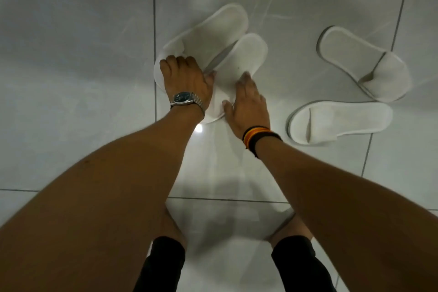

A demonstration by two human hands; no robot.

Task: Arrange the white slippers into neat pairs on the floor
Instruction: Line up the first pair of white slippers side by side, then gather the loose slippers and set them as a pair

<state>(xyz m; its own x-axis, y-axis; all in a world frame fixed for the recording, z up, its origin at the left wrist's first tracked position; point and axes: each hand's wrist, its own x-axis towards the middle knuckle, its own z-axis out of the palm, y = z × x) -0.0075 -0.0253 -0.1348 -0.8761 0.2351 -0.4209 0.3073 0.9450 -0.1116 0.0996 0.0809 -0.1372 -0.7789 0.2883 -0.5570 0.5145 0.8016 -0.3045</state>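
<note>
Several white slippers lie on the grey tiled floor. One slipper [213,31] and a second slipper [244,57] lie side by side, heels pointing away to the upper right. My left hand [187,78], wearing a metal watch, presses on the toe end of the first. My right hand [248,102], with striped wristbands, rests flat against the toe end of the second. Two more slippers lie apart at the right: one [362,61] angled, another [341,121] lying crosswise below it.
Glossy floor tiles [83,102] with dark grout lines spread all around. My knees and black shorts [163,265] fill the bottom of the view.
</note>
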